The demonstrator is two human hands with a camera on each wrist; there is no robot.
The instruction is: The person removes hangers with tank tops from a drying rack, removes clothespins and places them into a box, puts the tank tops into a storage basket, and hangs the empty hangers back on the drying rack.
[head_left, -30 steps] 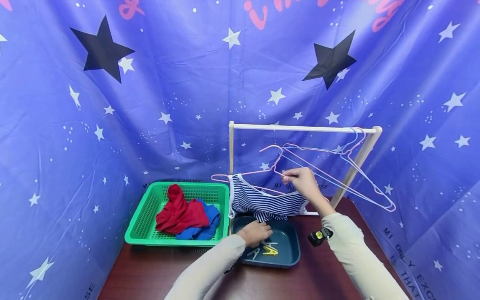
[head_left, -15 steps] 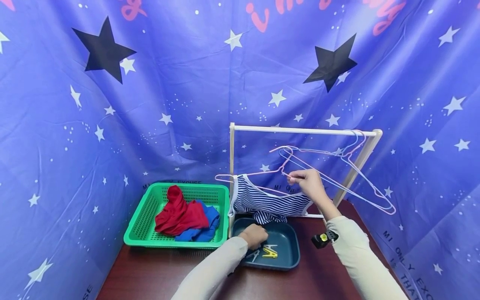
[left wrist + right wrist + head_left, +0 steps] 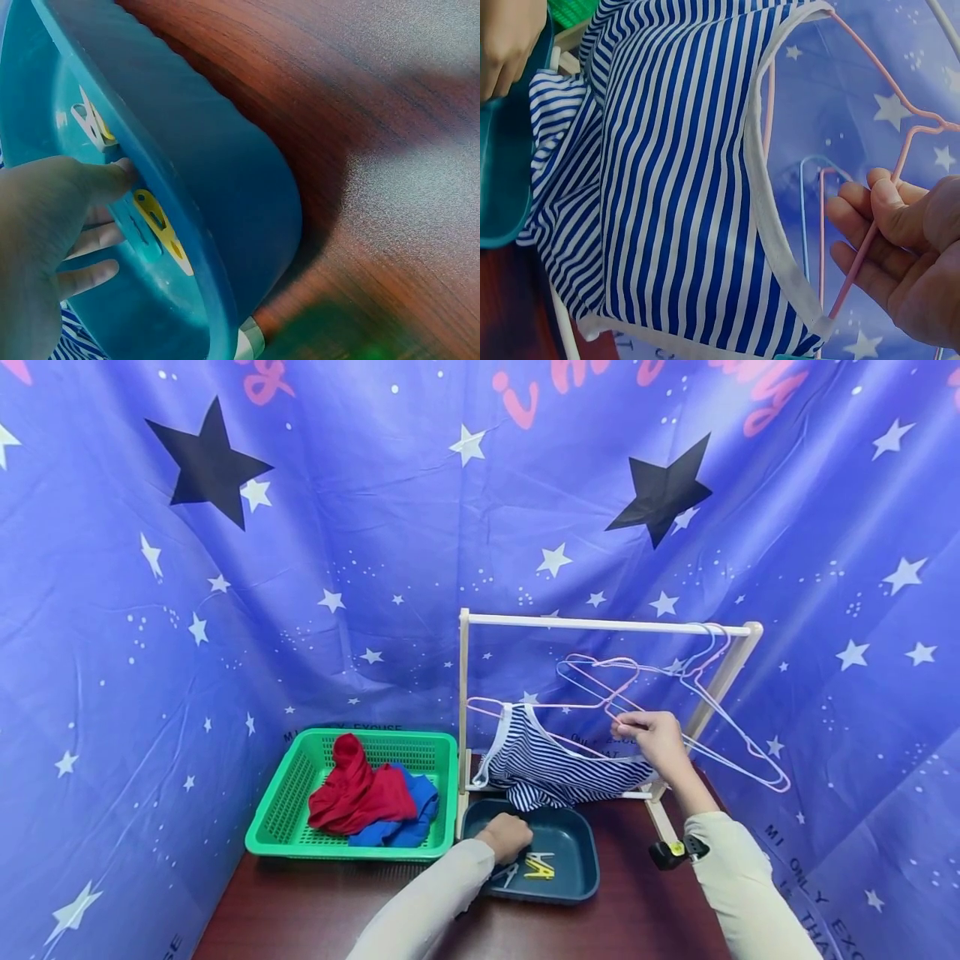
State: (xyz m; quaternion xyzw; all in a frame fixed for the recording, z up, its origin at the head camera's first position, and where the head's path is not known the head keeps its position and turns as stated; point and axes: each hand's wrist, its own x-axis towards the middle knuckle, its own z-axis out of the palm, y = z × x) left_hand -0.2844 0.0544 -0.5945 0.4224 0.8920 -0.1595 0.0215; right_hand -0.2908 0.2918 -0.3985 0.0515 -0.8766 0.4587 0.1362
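My right hand (image 3: 658,742) pinches one arm of a pink clothes hanger (image 3: 570,705) between thumb and fingers. On it hangs a blue-and-white striped tank top (image 3: 570,770), its lower part bunched above a dark teal bin (image 3: 583,860). A small teal piece (image 3: 795,357) shows at the garment's edge in the right wrist view. My left hand (image 3: 507,838) reaches down into the bin, fingers apart and slightly bent. Near its thumb lie a yellow clothespin (image 3: 163,231), a teal clothespin (image 3: 139,234) and a pale clothespin (image 3: 91,127). Nothing is visibly held there; the index finger is mostly hidden.
A green basket (image 3: 262,827) at left holds a red cloth (image 3: 360,802) and a blue cloth (image 3: 412,810). Behind stands a rack with a white rail (image 3: 570,623). A blue hanger (image 3: 720,693) and another pink hanger hang at its right end.
My right hand has moved right, carrying the hanger and striped tank top along. My left hand has drawn slightly back toward me and lower within the bin.
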